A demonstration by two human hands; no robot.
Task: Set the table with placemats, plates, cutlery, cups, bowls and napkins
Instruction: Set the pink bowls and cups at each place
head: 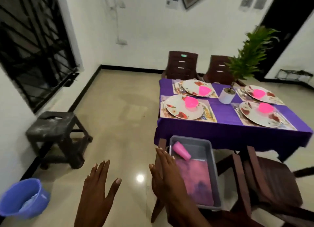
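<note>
Head view, one frame. Item: your left hand (97, 184), lower centre, fingers spread wide, holding nothing, over bare floor. Item: your right hand (165, 169), just right of it, fingers straight and together, empty, beside the near-left rim of the grey bin (215, 165); whether it touches the rim cannot be told. Item: the bin, lower centre-right, seemingly on a dark chair (265, 180); inside, one pink cup (181, 150) lying on its side at the far end and a pink-purple cloth or stack (198, 180), perhaps napkins, too blurred to confirm. Item: table with purple cloth (226, 124), right of centre, carrying four placemats, four plates and four pink bowls, e.g. the nearest-left plate (176, 110) and bowl (191, 103); cutlery faintly visible beside plates. White pot (226, 95) with plant mid-table.

Step in hand, by judgement: cups and napkins remain. Next move calls for you to reach into the bin, curl fingers round the lying cup and stand it upright at a setting.
</note>
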